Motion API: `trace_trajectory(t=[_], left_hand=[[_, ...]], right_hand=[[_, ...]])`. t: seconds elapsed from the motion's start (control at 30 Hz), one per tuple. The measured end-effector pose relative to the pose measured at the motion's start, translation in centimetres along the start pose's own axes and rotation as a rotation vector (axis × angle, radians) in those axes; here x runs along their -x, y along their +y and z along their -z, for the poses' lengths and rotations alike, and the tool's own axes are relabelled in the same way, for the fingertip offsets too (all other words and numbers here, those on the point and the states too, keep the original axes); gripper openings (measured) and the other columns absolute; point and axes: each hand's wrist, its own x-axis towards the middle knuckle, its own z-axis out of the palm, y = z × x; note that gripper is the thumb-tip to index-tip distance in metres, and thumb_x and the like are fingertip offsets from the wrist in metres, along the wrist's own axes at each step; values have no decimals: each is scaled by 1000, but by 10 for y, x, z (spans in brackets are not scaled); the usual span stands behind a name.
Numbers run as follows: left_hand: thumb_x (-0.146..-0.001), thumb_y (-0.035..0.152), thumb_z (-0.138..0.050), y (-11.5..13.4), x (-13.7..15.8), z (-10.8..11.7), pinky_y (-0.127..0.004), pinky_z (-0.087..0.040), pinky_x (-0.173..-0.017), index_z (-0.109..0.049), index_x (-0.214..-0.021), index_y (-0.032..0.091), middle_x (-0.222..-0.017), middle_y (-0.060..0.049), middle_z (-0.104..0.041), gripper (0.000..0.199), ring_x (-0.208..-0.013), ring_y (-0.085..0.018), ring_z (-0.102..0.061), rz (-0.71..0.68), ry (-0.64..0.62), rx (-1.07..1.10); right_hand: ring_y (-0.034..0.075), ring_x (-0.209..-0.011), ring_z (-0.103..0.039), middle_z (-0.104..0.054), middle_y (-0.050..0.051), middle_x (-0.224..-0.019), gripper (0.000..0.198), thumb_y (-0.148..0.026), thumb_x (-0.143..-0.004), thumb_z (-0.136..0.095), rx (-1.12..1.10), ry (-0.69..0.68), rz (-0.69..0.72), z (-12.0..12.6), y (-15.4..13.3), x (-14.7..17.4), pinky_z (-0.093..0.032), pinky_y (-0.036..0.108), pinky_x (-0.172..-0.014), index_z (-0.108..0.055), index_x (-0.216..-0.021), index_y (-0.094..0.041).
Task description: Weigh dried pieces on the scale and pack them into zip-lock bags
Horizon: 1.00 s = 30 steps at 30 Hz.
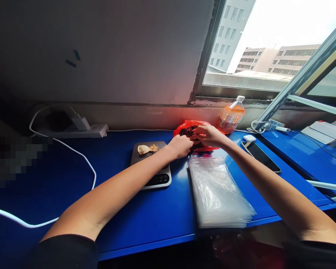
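Observation:
A red plastic bag (pixel 182 126) lies open against the wall, with dark brown, shrivelled pieces (pixel 188 131) inside. At the bag's near left edge, my left hand (pixel 181 146) is closed, and what its fingers grip is hidden. My right hand (pixel 206 135) reaches over the bag from the right, its fingers bent down among the dark pieces; what they pinch cannot be made out. Left of the bag is a kitchen scale (pixel 168 178), partly behind my left forearm. On its plate rest a pale flat piece (pixel 143 150) and a crumbly tan piece (pixel 154 148).
A stack of clear zip bags (pixel 220 194) lies in front of the red bag. Behind my right arm stand an orange drink bottle (pixel 232 115), a phone (pixel 261 157) and a white earphone case (pixel 249 138). A power strip (pixel 99 130) and white cable (pixel 84 158) are at left.

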Motion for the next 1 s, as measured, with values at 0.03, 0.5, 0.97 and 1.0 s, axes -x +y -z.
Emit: trace_trajectory(t=[0.03,0.5,0.97,1.0], left_hand=[[-83,24,-56,0,1,-2,-33,-46,-78,-69,-93,19,-96,-9,-69,17,-94,-24,-62,10,-4,-3],[-80,34,-61,15,4,3,-36,-49,-78,-68,-89,18,-93,-10,-69,20,-91,-27,-65,27,-39,29],[-87,24,-53,-7,99,63,-27,-52,-75,-70,-89,20,-85,-2,-73,18,-75,-16,-68,288,587,421],[-87,25,-51,-8,120,65,-27,-52,-76,-71,-92,21,-89,-2,-74,20,-78,-16,-68,300,612,402]], right_hand=[[19,-87,-57,-66,8,-93,18,-19,-79,-51,-6,17,10,2,-1,4,-44,30,-80,-65,-89,-15],[17,-79,-61,-68,6,-89,16,-27,-81,-54,-86,89,-62,13,-6,35,-45,29,-72,-64,-87,-17],[21,-80,-63,-69,8,-89,30,-46,-77,-58,-367,417,-418,-2,48,90,-50,33,-68,-66,-89,-19],[22,-80,-63,-69,8,-88,30,-46,-77,-59,-391,471,-463,-8,55,96,-50,35,-69,-66,-88,-20]])
